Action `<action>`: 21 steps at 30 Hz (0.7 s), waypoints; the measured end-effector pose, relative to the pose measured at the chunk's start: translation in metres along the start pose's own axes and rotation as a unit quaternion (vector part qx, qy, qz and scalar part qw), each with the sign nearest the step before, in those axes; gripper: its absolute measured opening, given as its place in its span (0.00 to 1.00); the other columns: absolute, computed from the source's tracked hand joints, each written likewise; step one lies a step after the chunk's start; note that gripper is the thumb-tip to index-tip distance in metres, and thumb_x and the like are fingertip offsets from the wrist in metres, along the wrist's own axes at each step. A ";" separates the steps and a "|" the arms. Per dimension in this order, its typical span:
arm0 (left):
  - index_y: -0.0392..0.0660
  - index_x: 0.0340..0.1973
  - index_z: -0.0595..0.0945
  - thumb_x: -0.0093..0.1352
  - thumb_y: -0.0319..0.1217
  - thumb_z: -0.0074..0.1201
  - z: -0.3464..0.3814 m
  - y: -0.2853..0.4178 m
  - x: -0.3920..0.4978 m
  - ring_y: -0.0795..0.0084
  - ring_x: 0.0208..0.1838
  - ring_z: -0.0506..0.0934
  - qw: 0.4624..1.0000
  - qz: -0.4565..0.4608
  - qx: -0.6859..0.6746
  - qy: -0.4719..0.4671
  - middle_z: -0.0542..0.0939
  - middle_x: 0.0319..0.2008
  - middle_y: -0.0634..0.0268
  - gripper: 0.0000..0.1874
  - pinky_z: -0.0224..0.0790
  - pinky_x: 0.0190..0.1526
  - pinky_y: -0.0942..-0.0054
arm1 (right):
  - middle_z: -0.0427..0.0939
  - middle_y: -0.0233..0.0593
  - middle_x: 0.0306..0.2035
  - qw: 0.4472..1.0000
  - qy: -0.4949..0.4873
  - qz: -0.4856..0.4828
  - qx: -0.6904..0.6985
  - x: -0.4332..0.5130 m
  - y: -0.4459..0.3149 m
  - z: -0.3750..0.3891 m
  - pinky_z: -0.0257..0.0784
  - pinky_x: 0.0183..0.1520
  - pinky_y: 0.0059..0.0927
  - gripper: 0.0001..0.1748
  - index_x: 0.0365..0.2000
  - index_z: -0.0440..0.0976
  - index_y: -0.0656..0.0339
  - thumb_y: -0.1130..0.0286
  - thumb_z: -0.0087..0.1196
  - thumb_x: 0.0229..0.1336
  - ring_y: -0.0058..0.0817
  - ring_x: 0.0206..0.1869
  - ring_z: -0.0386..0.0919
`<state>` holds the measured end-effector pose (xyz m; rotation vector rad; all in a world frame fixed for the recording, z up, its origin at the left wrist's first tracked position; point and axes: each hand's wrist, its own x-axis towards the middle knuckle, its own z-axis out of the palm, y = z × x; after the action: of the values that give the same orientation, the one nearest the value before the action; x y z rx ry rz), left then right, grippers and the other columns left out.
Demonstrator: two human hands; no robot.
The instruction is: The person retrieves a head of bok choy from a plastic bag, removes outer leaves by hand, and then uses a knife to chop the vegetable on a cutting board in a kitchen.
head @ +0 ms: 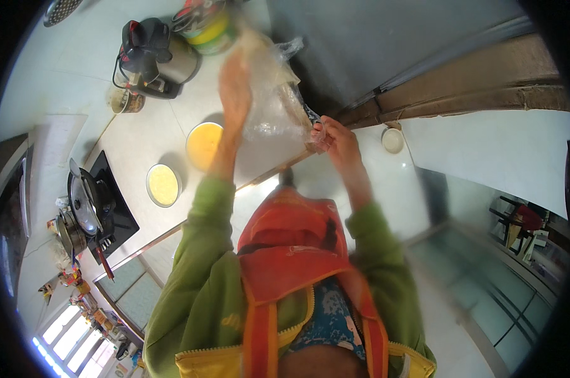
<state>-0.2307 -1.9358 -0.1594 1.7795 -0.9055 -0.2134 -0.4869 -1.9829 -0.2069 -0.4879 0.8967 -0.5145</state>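
A clear plastic bag [271,106] lies spread over the counter's right part, with something pale inside or beneath its far end. My left hand [235,87], blurred, rests at the bag's left side; whether its fingers grip anything cannot be told. My right hand [337,137] pinches the crumpled near right edge of the bag by the counter's edge. Left of my left forearm, which partly covers it, stands a round bowl of orange-yellow contents [203,144]. A smaller round bowl of pale yellow contents [163,185] stands nearer the stove.
A black and steel appliance [160,52], a cup [126,102] and stacked containers [209,33] stand at the back. On the left, a lidded pan [84,203] sits on a black cooktop [124,227]. A large grey surface [408,38] borders the counter's right.
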 end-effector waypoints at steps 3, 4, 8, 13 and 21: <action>0.37 0.65 0.66 0.76 0.50 0.38 0.037 -0.045 -0.062 0.46 0.71 0.59 0.997 -0.017 0.077 -0.020 0.64 0.67 0.43 0.32 0.45 0.71 0.56 | 0.78 0.45 0.44 0.999 -0.022 0.009 -0.049 0.004 0.011 -0.012 0.77 0.50 0.37 0.17 0.53 0.70 0.67 0.74 0.47 0.66 0.32 0.43 0.79; 0.37 0.66 0.65 0.76 0.50 0.38 0.051 -0.058 -0.073 0.45 0.70 0.60 0.997 -0.020 0.077 -0.019 0.63 0.67 0.43 0.32 0.46 0.70 0.56 | 0.78 0.44 0.44 0.998 -0.009 0.008 -0.064 0.001 0.010 -0.011 0.77 0.50 0.37 0.17 0.53 0.70 0.67 0.73 0.47 0.66 0.32 0.43 0.78; 0.36 0.62 0.70 0.76 0.47 0.41 0.075 -0.101 -0.085 0.44 0.65 0.67 0.996 -0.067 -0.028 -0.044 0.68 0.64 0.41 0.29 0.56 0.66 0.59 | 0.77 0.47 0.46 0.990 0.009 -0.020 -0.142 -0.027 -0.002 -0.008 0.76 0.52 0.36 0.20 0.56 0.68 0.69 0.72 0.47 0.66 0.33 0.46 0.78; 0.38 0.52 0.80 0.74 0.43 0.47 0.048 -0.073 -0.073 0.50 0.54 0.77 0.988 -0.131 0.022 -0.074 0.79 0.50 0.43 0.22 0.68 0.56 0.62 | 0.78 0.40 0.41 0.977 0.028 -0.063 -0.201 -0.076 -0.008 -0.050 0.77 0.50 0.30 0.16 0.50 0.73 0.68 0.72 0.53 0.63 0.27 0.42 0.78; 0.34 0.47 0.80 0.72 0.27 0.49 -0.006 0.034 -0.135 0.76 0.32 0.79 0.985 -0.097 -0.095 0.109 0.82 0.34 0.58 0.12 0.72 0.33 0.79 | 0.72 0.31 0.22 0.989 -0.003 0.003 -0.146 -0.140 0.001 -0.138 0.68 0.21 0.25 0.12 0.41 0.75 0.67 0.67 0.54 0.65 0.17 0.16 0.65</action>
<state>-0.3367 -1.8460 -0.1642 1.6745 -0.5377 -0.2180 -0.6734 -1.9223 -0.1970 -0.7532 0.9717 -0.3770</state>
